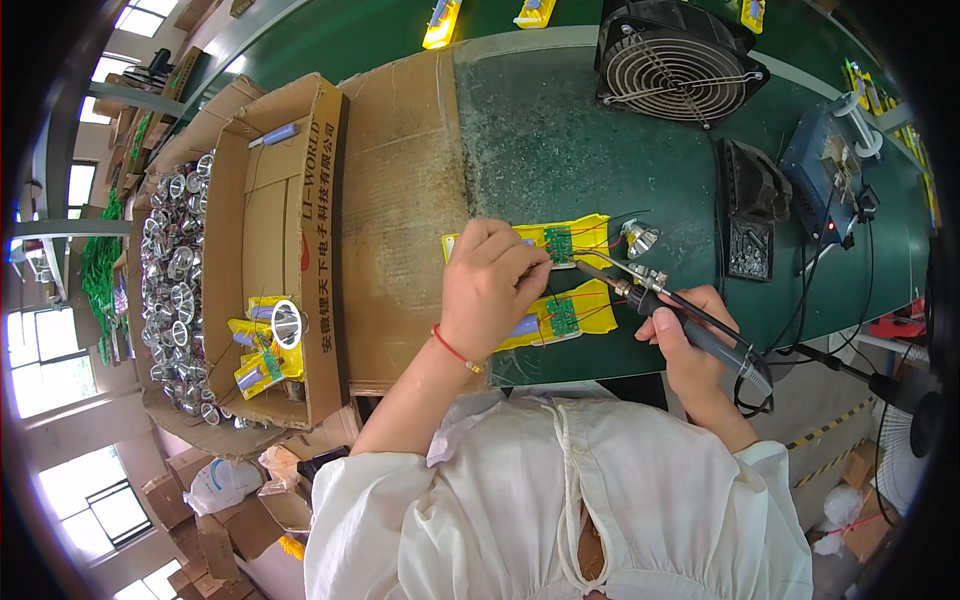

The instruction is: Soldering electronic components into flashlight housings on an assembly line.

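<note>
My left hand [490, 275] is closed in a pinch over the upper yellow plastic casing [592, 228]; what lies between the fingertips is hidden. In that casing sits a green circuit board [558, 244] with thin red wires. My right hand [690, 345] grips a soldering iron [720, 352], its tip pointing left at the board's lower right edge. Just below lies a second yellow casing [596, 308], with its own green board [563, 315] and a blue cylindrical cell [525, 326]. To the right of the upper casing rests a silvery lamp reflector [640, 237].
A black fan [680, 75] with a wire grille stands at the back. On the right are a black holder [752, 185], a blue soldering station [828, 165] and a solder spool [858, 122]. At left, a cardboard box [335, 225] holds finished-looking casings, beside many reflectors [180, 290].
</note>
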Demonstrator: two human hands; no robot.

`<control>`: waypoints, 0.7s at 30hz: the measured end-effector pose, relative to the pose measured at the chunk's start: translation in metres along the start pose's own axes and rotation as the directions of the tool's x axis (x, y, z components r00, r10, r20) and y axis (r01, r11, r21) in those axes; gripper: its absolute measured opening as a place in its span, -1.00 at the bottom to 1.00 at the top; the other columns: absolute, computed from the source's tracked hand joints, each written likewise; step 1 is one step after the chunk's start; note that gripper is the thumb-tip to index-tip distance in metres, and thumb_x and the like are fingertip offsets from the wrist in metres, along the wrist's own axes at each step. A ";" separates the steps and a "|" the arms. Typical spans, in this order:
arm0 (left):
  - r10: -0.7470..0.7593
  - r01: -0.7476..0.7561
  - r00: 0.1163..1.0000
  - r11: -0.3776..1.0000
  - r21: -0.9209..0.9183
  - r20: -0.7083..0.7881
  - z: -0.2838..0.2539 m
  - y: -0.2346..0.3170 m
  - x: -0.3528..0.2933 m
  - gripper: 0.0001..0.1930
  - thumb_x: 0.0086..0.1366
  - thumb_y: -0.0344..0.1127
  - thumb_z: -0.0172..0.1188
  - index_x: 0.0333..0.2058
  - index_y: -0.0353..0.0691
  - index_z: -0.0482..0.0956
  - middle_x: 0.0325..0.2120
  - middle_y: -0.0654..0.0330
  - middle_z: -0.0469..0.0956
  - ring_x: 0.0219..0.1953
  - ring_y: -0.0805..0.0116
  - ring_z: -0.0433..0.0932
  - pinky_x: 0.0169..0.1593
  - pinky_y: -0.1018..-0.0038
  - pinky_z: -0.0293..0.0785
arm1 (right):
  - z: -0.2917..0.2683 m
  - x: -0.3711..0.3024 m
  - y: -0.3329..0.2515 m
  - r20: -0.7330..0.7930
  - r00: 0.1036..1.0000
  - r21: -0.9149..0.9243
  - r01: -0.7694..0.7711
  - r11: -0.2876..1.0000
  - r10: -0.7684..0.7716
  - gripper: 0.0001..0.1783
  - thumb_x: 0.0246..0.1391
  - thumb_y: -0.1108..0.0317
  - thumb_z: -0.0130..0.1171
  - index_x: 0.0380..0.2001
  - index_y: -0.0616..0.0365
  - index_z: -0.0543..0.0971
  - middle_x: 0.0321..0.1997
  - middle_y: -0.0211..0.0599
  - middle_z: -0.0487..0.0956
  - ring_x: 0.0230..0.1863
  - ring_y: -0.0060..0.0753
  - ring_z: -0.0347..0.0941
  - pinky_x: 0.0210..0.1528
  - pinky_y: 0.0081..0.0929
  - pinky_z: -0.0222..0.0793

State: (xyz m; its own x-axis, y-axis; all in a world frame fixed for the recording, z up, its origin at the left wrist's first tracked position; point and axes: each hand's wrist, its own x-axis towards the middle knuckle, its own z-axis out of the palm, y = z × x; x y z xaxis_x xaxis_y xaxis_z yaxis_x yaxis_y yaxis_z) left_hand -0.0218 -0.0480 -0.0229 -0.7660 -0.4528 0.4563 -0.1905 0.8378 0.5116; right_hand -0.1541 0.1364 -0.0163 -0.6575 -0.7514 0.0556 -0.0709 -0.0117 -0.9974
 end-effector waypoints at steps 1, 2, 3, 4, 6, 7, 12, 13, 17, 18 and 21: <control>-0.002 0.002 1.000 1.000 -0.003 0.003 0.001 0.001 -0.001 -0.90 -0.16 -0.47 0.25 -0.58 -0.20 0.53 -0.58 0.24 0.44 -0.34 0.24 0.41 -0.30 0.41 0.37 | 0.000 0.000 0.000 -0.006 1.000 0.006 -0.013 1.000 0.013 -0.85 -0.01 0.46 0.08 -0.39 0.31 0.38 -0.56 -0.22 0.48 -0.60 -0.51 0.46 -0.57 -0.66 0.38; -0.003 0.003 1.000 1.000 0.015 -0.014 0.001 0.003 -0.003 -0.90 -0.17 -0.48 0.25 -0.59 -0.21 0.52 -0.58 0.24 0.44 -0.34 0.24 0.41 -0.30 0.41 0.37 | 0.000 0.000 -0.001 -0.006 1.000 0.005 -0.016 1.000 0.016 -0.85 -0.01 0.46 0.08 -0.39 0.31 0.38 -0.56 -0.22 0.48 -0.60 -0.51 0.46 -0.57 -0.66 0.38; -0.003 0.004 0.999 0.999 0.032 -0.032 0.002 0.004 -0.003 -0.89 -0.18 -0.48 0.25 -0.59 -0.21 0.52 -0.58 0.24 0.44 -0.34 0.25 0.41 -0.30 0.41 0.37 | -0.001 0.000 -0.002 -0.005 1.000 0.008 -0.025 1.000 0.025 -0.85 -0.01 0.46 0.09 -0.39 0.31 0.38 -0.55 -0.23 0.48 -0.60 -0.51 0.46 -0.58 -0.66 0.37; -0.004 0.005 1.000 1.000 0.030 -0.031 0.003 0.004 -0.003 -0.89 -0.18 -0.48 0.25 -0.59 -0.21 0.52 -0.58 0.24 0.44 -0.34 0.25 0.41 -0.30 0.41 0.37 | -0.001 0.000 -0.002 -0.004 0.999 0.011 -0.033 0.999 0.033 -0.85 -0.01 0.45 0.09 -0.39 0.30 0.38 -0.55 -0.23 0.48 -0.60 -0.51 0.46 -0.58 -0.67 0.37; -0.011 0.013 0.999 0.999 0.045 -0.044 0.004 0.005 -0.004 -0.89 -0.18 -0.48 0.25 -0.60 -0.21 0.51 -0.59 0.24 0.43 -0.34 0.25 0.41 -0.30 0.41 0.37 | -0.001 -0.001 -0.001 0.001 0.999 0.010 -0.040 0.999 0.040 -0.85 -0.01 0.45 0.09 -0.40 0.30 0.39 -0.54 -0.24 0.47 -0.60 -0.51 0.46 -0.59 -0.68 0.36; -0.011 0.013 0.999 0.999 0.044 -0.043 0.004 0.005 -0.003 -0.89 -0.18 -0.48 0.25 -0.60 -0.21 0.51 -0.59 0.24 0.43 -0.34 0.25 0.41 -0.30 0.41 0.37 | -0.001 -0.001 0.000 0.007 0.999 0.011 -0.046 0.999 0.046 -0.85 -0.01 0.45 0.10 -0.40 0.30 0.39 -0.54 -0.25 0.47 -0.60 -0.51 0.46 -0.59 -0.68 0.35; -0.019 0.022 0.998 0.999 0.040 -0.054 0.005 0.003 -0.005 -0.89 -0.19 -0.49 0.24 -0.61 -0.21 0.50 -0.60 0.24 0.43 -0.35 0.25 0.41 -0.30 0.41 0.37 | 0.003 -0.001 0.003 -0.004 0.997 0.050 -0.072 0.996 0.073 -0.82 -0.02 0.44 0.13 -0.40 0.32 0.39 -0.54 -0.26 0.48 -0.57 -0.55 0.46 -0.54 -0.66 0.37; -0.017 0.019 0.998 0.999 0.038 -0.055 0.006 0.004 -0.004 -0.89 -0.19 -0.49 0.24 -0.61 -0.21 0.50 -0.60 0.24 0.43 -0.35 0.25 0.41 -0.30 0.41 0.37 | 0.003 0.000 0.002 -0.006 0.996 0.046 -0.086 0.995 0.086 -0.81 -0.03 0.44 0.15 -0.40 0.33 0.40 -0.54 -0.25 0.51 -0.54 -0.57 0.46 -0.48 -0.63 0.41; -0.006 0.009 0.998 0.999 0.043 -0.059 0.007 0.005 -0.003 -0.89 -0.19 -0.48 0.24 -0.62 -0.20 0.49 -0.60 0.25 0.43 -0.35 0.25 0.41 -0.31 0.40 0.36 | 0.003 0.000 0.001 -0.013 0.997 0.061 -0.074 0.995 0.074 -0.81 -0.03 0.44 0.14 -0.40 0.34 0.40 -0.54 -0.25 0.50 -0.54 -0.57 0.46 -0.49 -0.63 0.41; -0.009 0.013 0.998 0.999 0.050 -0.065 0.006 0.005 -0.004 -0.89 -0.19 -0.48 0.24 -0.62 -0.20 0.49 -0.61 0.25 0.43 -0.35 0.25 0.41 -0.30 0.40 0.36 | 0.004 0.000 0.001 -0.007 0.999 0.047 -0.047 0.998 0.047 -0.83 -0.02 0.44 0.12 -0.40 0.32 0.39 -0.55 -0.25 0.49 -0.58 -0.55 0.45 -0.54 -0.66 0.37; -0.004 0.008 0.997 0.999 0.054 -0.071 0.007 0.004 -0.005 -0.90 -0.18 -0.48 0.24 -0.62 -0.20 0.49 -0.61 0.25 0.43 -0.36 0.25 0.41 -0.30 0.40 0.36 | 0.003 -0.002 0.005 -0.018 1.000 0.052 -0.006 0.999 0.007 -0.84 0.00 0.43 0.10 -0.39 0.30 0.38 -0.56 -0.24 0.47 -0.62 -0.52 0.45 -0.60 -0.69 0.34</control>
State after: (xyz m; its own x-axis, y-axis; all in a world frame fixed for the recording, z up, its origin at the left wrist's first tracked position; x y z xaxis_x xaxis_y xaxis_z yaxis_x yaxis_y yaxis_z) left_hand -0.0231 -0.0400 -0.0278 -0.7197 -0.4767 0.5048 -0.2294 0.8495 0.4752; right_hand -0.1511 0.1363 -0.0219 -0.6717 -0.7391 0.0495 -0.0282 -0.0413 -0.9987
